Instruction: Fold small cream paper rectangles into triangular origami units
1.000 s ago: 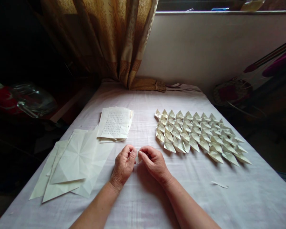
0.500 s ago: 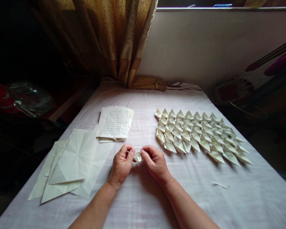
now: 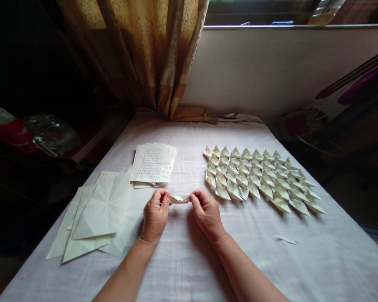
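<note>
A small folded paper boat (image 3: 180, 199) is stretched between my two hands above the cloth. My left hand (image 3: 157, 212) pinches its left end between thumb and fingers. Its right end is gripped the same way by my right hand (image 3: 206, 212). A low peak shows in the middle of the boat. To the right stand rows of many similar folded paper boats (image 3: 253, 174), packed close together. On the left lie loose creased paper sheets (image 3: 102, 207), overlapping one another. Behind my left hand is a stack of paper with writing on it (image 3: 154, 163).
A pale cloth (image 3: 182, 268) covers the table. A thin white paper strip (image 3: 286, 240) lies at the right. Gold curtains (image 3: 166, 63) hang down to the far edge, against a pale wall (image 3: 255, 71). A clear plastic bottle (image 3: 55, 132) is beyond the left edge.
My hands have drawn slightly apart, and the paper boat now shows wider and flatter between them. The view has tilted up a little. The sheets and the rows of boats lie as before.
</note>
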The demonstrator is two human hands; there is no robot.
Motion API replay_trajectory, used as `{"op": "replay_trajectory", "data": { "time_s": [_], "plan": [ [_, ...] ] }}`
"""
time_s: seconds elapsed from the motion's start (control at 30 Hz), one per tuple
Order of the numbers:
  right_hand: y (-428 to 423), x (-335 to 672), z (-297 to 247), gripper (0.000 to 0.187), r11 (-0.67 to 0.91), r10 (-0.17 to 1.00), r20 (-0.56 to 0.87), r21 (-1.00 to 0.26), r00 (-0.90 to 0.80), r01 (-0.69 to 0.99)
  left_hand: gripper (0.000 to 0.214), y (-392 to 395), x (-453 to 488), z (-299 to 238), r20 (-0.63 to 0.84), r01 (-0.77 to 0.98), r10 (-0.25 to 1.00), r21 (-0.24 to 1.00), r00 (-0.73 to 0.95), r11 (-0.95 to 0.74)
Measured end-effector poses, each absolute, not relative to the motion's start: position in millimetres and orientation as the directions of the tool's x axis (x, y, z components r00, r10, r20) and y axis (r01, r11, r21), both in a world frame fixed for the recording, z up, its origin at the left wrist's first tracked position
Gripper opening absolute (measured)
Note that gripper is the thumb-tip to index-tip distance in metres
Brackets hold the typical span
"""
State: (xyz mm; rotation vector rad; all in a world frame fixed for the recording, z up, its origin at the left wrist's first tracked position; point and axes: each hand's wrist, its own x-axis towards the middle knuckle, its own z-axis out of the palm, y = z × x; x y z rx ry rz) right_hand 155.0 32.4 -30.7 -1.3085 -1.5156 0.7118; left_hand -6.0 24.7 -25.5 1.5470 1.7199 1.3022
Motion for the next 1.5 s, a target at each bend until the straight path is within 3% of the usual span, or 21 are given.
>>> {"op": "replay_trajectory", "data": {
  "time_s": [0.1,0.23,0.4,0.53,0.67,0.77,0.87,0.93,1.17,1.5],
  "plan": [
    [21,159,-31,0.021,0.261,0.945,0.324,-0.834,0.049,0.487,0.017,14,-13,-27,0.311,0.566,0.941,0.803,-0.131,-0.187],
    [0,164,-29,0.018,0.330,0.922,0.386,-0.740,-0.032,0.586,0.028,-10,-25,-21,0.380,0.579,0.903,0.698,0.201,-0.422],
    [-18,170,-32,0.013,0.374,0.908,0.403,-0.665,-0.112,0.646,0.033,-32,-24,-3,0.240,0.663,0.874,0.576,0.422,-0.478],
    [-22,175,-32,0.013,0.409,0.893,0.428,-0.640,-0.140,0.651,0.015,-35,-15,4,0.169,0.744,0.889,0.494,0.425,-0.449],
    [-24,181,-24,0.038,0.578,0.813,0.445,-0.539,-0.375,0.613,0.009,-33,-12,0,0.176,0.771,0.885,0.437,0.432,-0.463],
    [-19,185,-17,0.027,0.610,0.792,0.344,-0.443,-0.504,0.657,0.009,-32,-13,-3,0.181,0.783,0.883,0.409,0.432,-0.468],
    [-10,186,-12,0.008,0.602,0.798,0.290,-0.350,-0.528,0.718,0.007,-29,-14,-3,0.184,0.795,0.886,0.391,0.426,-0.464],
    [-4,185,-10,0.008,0.613,0.790,0.278,-0.316,-0.547,0.724,0.010,-27,-14,-2,0.173,0.805,0.894,0.389,0.413,-0.447],
    [4,177,-13,0.019,0.528,0.849,0.257,-0.443,-0.461,0.724,0.018,-17,-7,1,0.148,0.851,0.941,0.403,0.303,-0.337],
    [4,172,-22,0.018,0.446,0.893,0.302,-0.505,-0.333,0.739,0.017,-12,0,-1,0.105,0.914,0.948,0.253,0.300,-0.317]
  ]
}}
